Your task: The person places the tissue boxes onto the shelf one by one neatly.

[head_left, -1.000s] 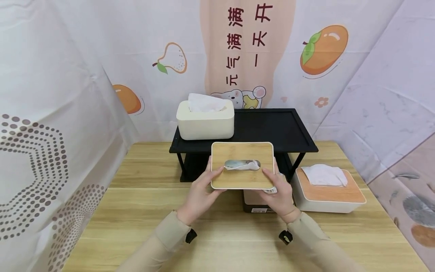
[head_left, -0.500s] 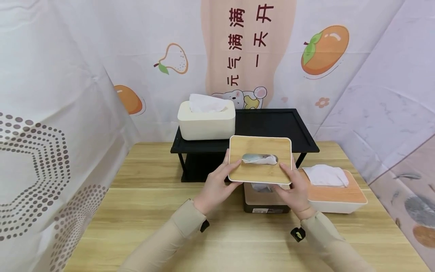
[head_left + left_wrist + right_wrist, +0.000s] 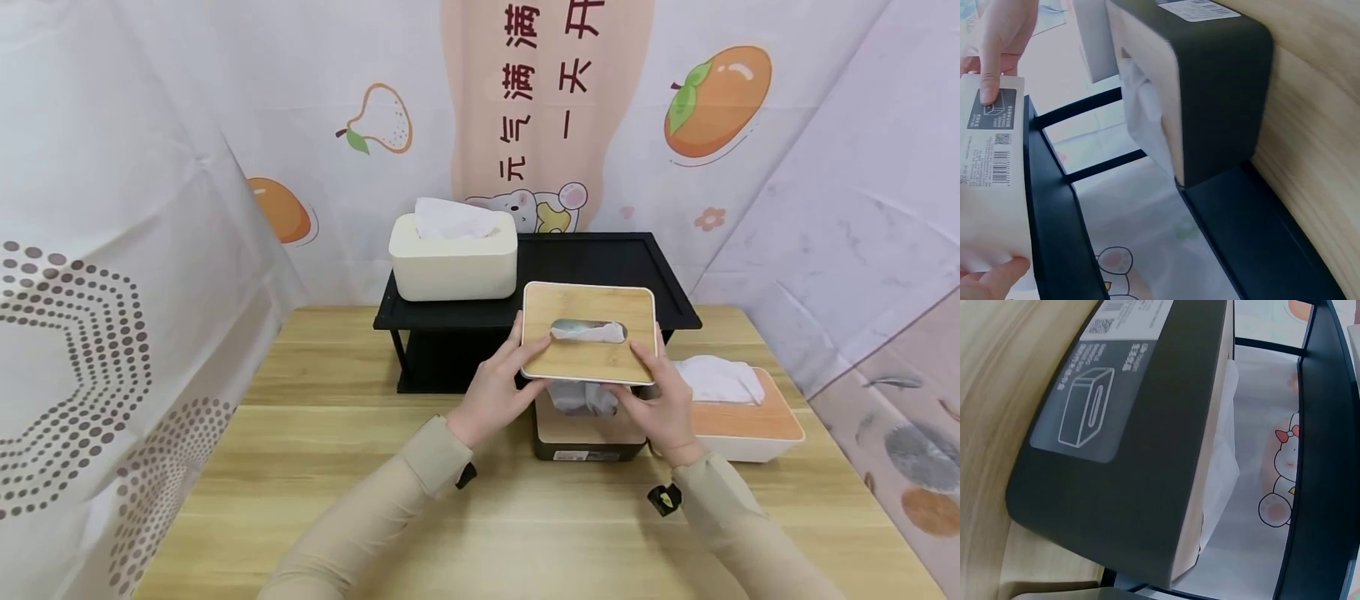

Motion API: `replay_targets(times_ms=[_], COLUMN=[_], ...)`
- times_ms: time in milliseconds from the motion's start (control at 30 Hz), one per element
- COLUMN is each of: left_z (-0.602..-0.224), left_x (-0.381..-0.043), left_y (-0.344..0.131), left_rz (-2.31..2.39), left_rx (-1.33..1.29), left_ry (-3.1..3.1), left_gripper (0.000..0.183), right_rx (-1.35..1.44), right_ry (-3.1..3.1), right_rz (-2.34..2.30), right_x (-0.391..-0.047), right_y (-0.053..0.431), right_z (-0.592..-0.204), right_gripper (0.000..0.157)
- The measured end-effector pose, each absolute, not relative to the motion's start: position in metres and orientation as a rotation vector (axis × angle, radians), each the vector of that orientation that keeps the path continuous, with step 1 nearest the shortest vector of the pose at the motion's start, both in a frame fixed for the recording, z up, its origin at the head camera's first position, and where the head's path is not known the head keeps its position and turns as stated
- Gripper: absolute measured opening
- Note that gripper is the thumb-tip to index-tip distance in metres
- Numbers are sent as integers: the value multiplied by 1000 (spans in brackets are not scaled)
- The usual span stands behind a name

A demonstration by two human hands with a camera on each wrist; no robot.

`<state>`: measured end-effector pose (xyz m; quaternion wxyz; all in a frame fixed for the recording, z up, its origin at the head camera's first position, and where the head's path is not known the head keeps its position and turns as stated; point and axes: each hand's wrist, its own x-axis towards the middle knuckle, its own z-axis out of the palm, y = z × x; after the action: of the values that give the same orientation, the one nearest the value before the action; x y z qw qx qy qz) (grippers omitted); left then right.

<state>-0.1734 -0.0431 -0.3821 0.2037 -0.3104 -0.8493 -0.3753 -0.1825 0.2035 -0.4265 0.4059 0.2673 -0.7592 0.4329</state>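
My left hand (image 3: 495, 385) and right hand (image 3: 662, 402) grip a tissue box (image 3: 588, 358) with a wooden lid by its two ends. A bit of white tissue lies in its oval slot. In the head view the box overlaps the front right part of a two-tier black rack (image 3: 600, 260). The left wrist view shows the held box's labelled side (image 3: 991, 206), with fingers of both hands on it. Below and behind it sits a dark tissue box (image 3: 588, 450) with a beige top and tissue poking out; the right wrist view is filled mostly by this dark box (image 3: 1147, 425).
A cream tissue box (image 3: 453, 275) stands on the left of the rack's upper tier. At the right, a white tissue box with an orange wood top (image 3: 750, 421) rests on the wooden table (image 3: 315, 467). A printed cloth (image 3: 300, 100) hangs behind.
Both hands have carried the wooden-lidded tissue box to the right and up towards the rack. More of the dark box below shows now. The other boxes stay put.
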Motion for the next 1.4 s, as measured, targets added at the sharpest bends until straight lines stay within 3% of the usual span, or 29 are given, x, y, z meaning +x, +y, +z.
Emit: replay_targets(times_ms=[400,533,767,1400], left_z=[-369,-365,-354,-339], left_x=[-179,-183,-193,-229], left_y=[-35,-33,-29,-17], left_rz=[-1094,-1085,-1076,-1038], left_rx=[-829,-821,-778,-634], left_ry=[-2481,-2517,-2591,-2657], left_gripper=[53,53,53,49], right_rx=[636,616,535,393], right_ry=[-1949,-1997,-2125,-2491], right_rz=[1106,1107,1127,1115], right_x=[-187,-189,-194,-225], right_y=[206,209,213,218], right_z=[-417,-410,-398,-351], right_gripper=[67,61,76,70])
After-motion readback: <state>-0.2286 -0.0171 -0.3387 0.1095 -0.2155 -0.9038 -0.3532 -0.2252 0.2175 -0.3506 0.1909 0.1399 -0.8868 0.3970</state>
